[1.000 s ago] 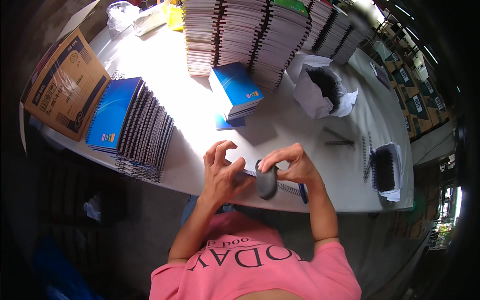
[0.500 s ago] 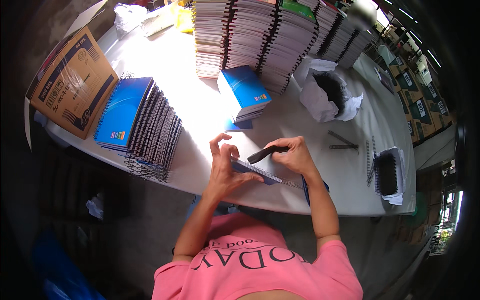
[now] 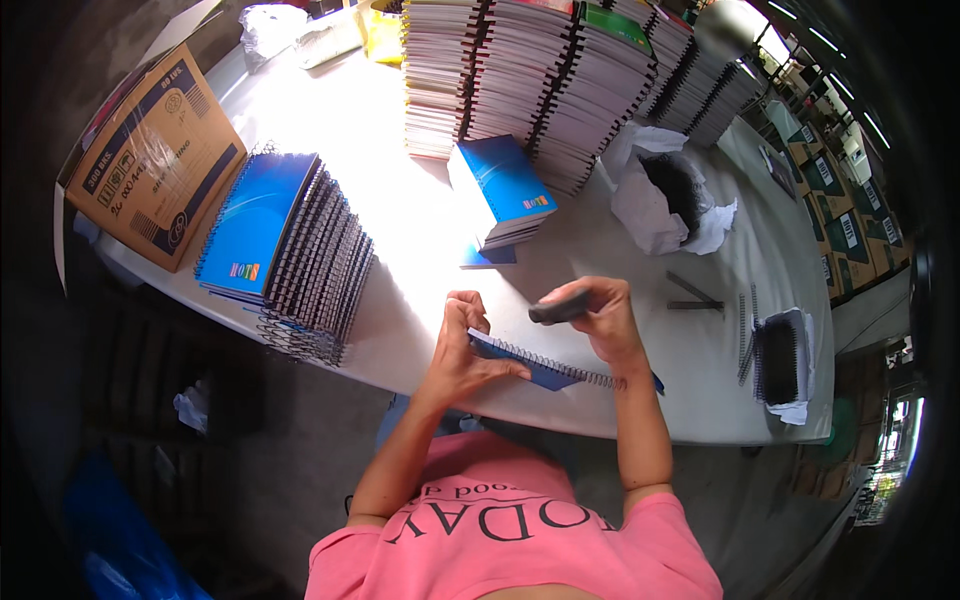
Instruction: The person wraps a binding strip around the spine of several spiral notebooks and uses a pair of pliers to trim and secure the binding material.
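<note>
My left hand point(image 3: 460, 350) is closed around a small blue notebook point(image 3: 555, 379), with the thumb along its near side. A dark metal spiral coil point(image 3: 540, 360) runs along the notebook's upper edge and sticks out past its right end. Above the coil, my right hand point(image 3: 605, 315) grips a dark, elongated tool point(image 3: 560, 306), apart from the notebook. The tool is blurred, and its exact kind cannot be made out. A small blue piece point(image 3: 658, 384) shows beside my right wrist, mostly hidden.
Left stand a stack of spiral-bound blue notebooks point(image 3: 255, 225) and a cardboard box point(image 3: 155, 160). Ahead are uncoiled blue notebooks point(image 3: 505, 185) and tall stacks of bound books point(image 3: 520, 80). Loose coils point(image 3: 695, 290) and paper-wrapped coil bundles point(image 3: 665, 195) point(image 3: 780, 360) lie right.
My right hand has lifted the dark tool away from the coil and shifted slightly right. My left fingers have curled in more on the notebook. The view has shifted a little.
</note>
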The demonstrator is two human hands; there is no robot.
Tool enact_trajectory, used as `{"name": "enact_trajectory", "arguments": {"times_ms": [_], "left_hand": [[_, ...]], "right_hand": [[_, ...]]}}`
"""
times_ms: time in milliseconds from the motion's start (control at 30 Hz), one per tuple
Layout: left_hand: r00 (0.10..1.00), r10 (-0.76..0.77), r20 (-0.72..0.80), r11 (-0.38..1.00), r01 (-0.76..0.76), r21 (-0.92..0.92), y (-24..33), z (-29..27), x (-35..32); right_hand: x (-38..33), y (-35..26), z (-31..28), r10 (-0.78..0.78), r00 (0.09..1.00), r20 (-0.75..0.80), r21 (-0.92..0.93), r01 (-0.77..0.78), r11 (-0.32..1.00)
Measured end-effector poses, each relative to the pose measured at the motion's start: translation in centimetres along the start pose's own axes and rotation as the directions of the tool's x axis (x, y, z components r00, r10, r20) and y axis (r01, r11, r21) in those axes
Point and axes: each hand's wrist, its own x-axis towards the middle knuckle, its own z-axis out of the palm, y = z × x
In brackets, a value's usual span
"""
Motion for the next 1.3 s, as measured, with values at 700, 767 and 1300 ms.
{"name": "enact_trajectory", "arguments": {"times_ms": [700, 767, 1300], "left_hand": [[0.988, -0.141, -0.056, 0.935, 0.114, -0.336, 0.0, -0.5, -0.5], [0.983, -0.148, -0.108, 0.924, 0.098, -0.370, 0.2, -0.3, -0.3], [0.934, 0.187, -0.306, 0.977, -0.210, -0.043, 5.6, 0.2, 0.3]], "right_hand": [[-7.3, -2.2, -4.3, -0.175, 0.888, -0.425, -0.834, -0.309, 0.457], [-11.3, -1.1, -3.3, -0.099, 0.873, -0.477, -0.862, -0.443, 0.246], [-8.2, -5.4, 8.1, -0.412, 0.910, -0.048, -0.955, 0.079, 0.285]]}}
